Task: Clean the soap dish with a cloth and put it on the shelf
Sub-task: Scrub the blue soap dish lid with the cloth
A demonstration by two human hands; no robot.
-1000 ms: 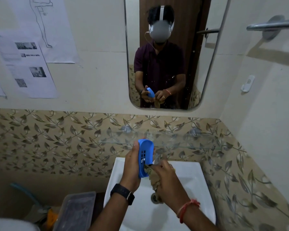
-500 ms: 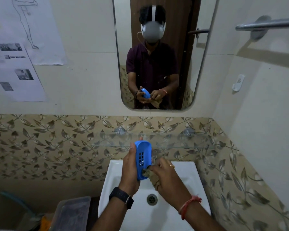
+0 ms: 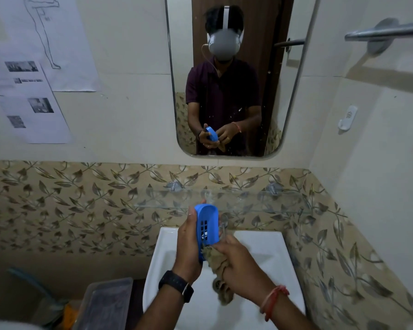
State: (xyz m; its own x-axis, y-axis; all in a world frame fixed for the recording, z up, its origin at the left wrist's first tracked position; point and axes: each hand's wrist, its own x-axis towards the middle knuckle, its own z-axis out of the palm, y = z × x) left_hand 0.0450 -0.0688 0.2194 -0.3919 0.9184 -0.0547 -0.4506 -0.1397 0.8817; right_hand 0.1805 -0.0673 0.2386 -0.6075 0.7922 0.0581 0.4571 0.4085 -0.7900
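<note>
Blue soap dish (image 3: pixel 208 231) upright in left hand (image 3: pixel 188 246), clear below shelf (image 3: pixel 260 201) edge.

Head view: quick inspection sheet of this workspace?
Surface: white sink, bare, drain partly hidden.
Job's things: blue soap dish held on edge; brown cloth pressed to its lower end; glass shelf behind.
Clutter: plastic box left of sink.
Hands: left hand grips dish; right hand grips cloth.
Cables: nothing seen.
Surroundings: mirror, papers on wall, towel bar.
</note>
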